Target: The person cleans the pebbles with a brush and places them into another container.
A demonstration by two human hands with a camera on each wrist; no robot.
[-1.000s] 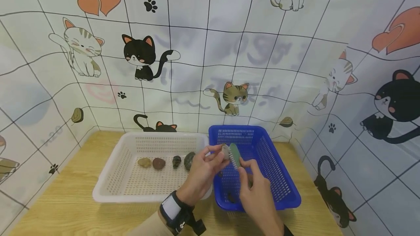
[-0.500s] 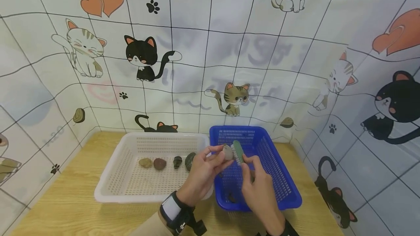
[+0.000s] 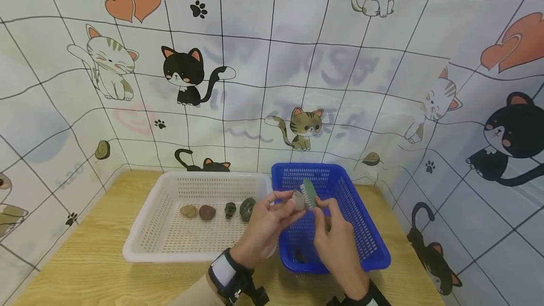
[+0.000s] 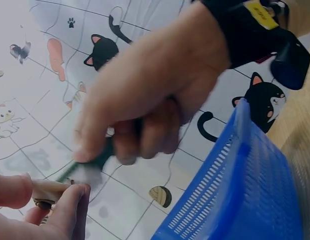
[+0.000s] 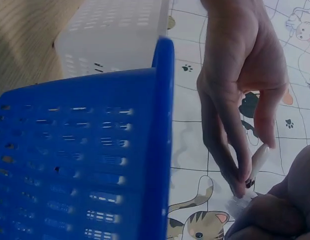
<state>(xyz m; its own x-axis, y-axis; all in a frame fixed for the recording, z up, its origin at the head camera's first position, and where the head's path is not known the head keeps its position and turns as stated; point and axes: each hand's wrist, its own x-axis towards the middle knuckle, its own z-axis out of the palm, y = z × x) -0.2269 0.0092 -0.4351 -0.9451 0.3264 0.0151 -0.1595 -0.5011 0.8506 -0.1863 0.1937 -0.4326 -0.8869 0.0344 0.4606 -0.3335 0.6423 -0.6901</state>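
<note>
My left hand [image 3: 265,223] pinches a flat pale grey stone [image 3: 299,200] between thumb and fingertips, over the left side of the blue basket [image 3: 374,249]. Seen from the left wrist, the stone [image 4: 48,190] lies nearly edge-on with a dark patch below. My right hand [image 3: 337,244] grips a small green brush [image 3: 310,192] whose white bristles face the stone, right at its edge. In the right wrist view, the bristles [image 5: 240,204] show below the left fingertips, and the right fingers [image 5: 275,217] hide the brush's handle.
A white basket [image 3: 140,244] stands left of the blue one, holding a yellowish stone [image 3: 189,211], a reddish-brown stone [image 3: 207,212], a small dark stone [image 3: 230,209] and a larger dark green stone [image 3: 247,209]. Something dark [image 3: 300,255] lies in the blue basket. Cat-patterned sheeting surrounds the wooden table [image 3: 76,259].
Both hands have shifted slightly right with the stone and brush. The stone has turned to show more of its broad face. The brush has moved a little up along it.
</note>
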